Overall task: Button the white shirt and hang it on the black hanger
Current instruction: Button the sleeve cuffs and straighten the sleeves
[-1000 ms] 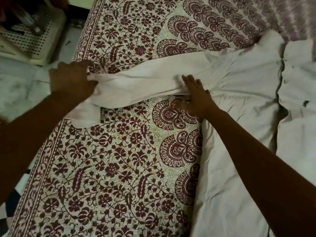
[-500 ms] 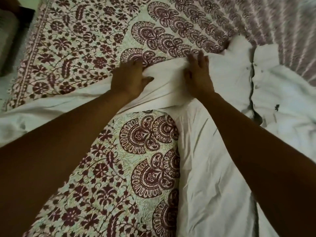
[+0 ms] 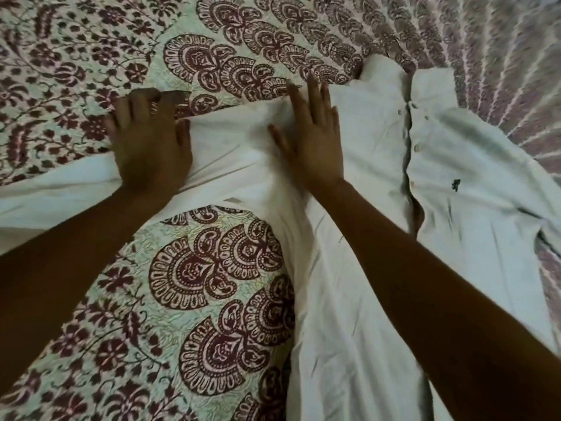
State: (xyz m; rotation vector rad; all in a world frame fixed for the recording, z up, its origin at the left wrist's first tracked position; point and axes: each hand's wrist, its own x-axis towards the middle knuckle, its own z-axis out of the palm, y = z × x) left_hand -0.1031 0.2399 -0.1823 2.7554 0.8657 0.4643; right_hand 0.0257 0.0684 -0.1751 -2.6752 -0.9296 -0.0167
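The white shirt [image 3: 349, 268] is laid on the bed [image 3: 212, 284]. Its sleeve [image 3: 236, 147] is now pressed by the left hand [image 3: 148, 144] and right hand [image 3: 312, 141], both shifted inward along it, held flat with nothing gripped. Buttoning is judged yet to be started.

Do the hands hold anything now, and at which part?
Nothing is gripped: right hand lies flat on the white shirt, left hand presses its sleeve.
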